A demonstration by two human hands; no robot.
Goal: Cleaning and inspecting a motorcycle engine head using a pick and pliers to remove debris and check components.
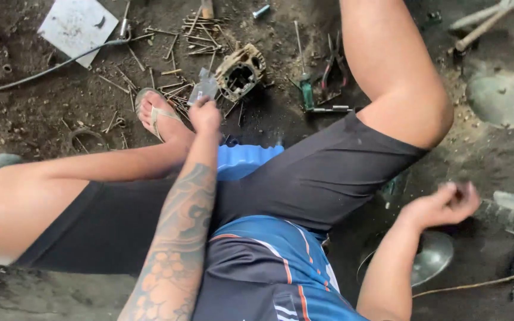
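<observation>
Ground (43, 101): dark, oily dirt beneath me.
Metal sheet (77, 25): pale, square, flat near the ground's top left corner.
Cable (37, 72): dark, running from the left edge toward the sheet.
Bolts and rods (200, 32): scattered along the top edge.
Screwdriver (306, 89): green handle, lying beside red-handled pliers (333, 74).
Round metal cover (498, 101): near the right edge.
Blue stool (242, 160): ribbed, under my legs.
Sandal (153, 113): on my foot.

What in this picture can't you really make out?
Head view:
- Right hand: motion-blurred; whatever it pinches is unreadable.
- Left hand: covers part of the clear plastic piece.
- Blue seat: mostly hidden by the legs.
- Engine part: dark inside.
</observation>
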